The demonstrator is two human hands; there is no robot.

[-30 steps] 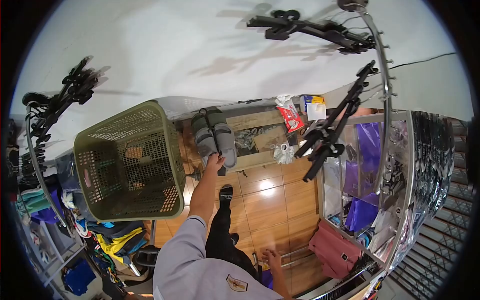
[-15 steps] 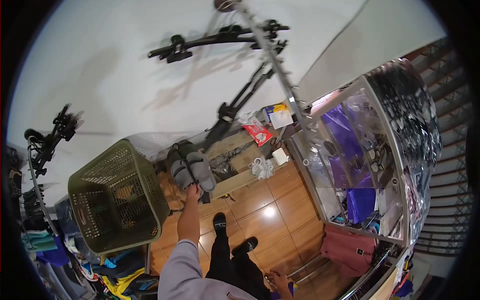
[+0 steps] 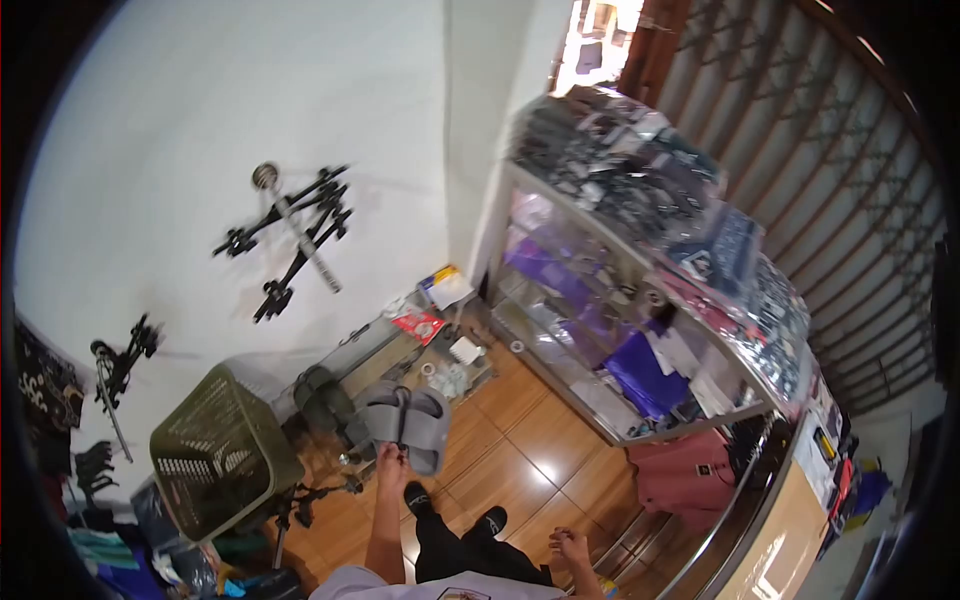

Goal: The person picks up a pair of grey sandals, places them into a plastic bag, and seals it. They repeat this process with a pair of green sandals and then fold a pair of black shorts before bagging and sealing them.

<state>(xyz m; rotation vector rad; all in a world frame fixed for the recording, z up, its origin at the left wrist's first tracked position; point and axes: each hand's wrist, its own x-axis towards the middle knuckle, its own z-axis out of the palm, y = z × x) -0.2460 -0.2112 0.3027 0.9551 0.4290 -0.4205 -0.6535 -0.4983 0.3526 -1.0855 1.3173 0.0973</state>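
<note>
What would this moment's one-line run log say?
left hand: grips grey slippers, lifted | right hand: empty, low | green basket: beside

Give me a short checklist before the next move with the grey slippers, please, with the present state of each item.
1. Left hand grips the grey slippers: ok, both hang from its fingers.
2. Slippers lifted clear of the wooden pallet: ok.
3. Second pair, the dark slippers, left on the pallet: ok.
4. Right hand free: ok, open and holding nothing.
5. Green basket out of the way: ok, it stands apart, to the left.
6. Floor ahead of the feet free: cannot tell, partly hidden.
</note>
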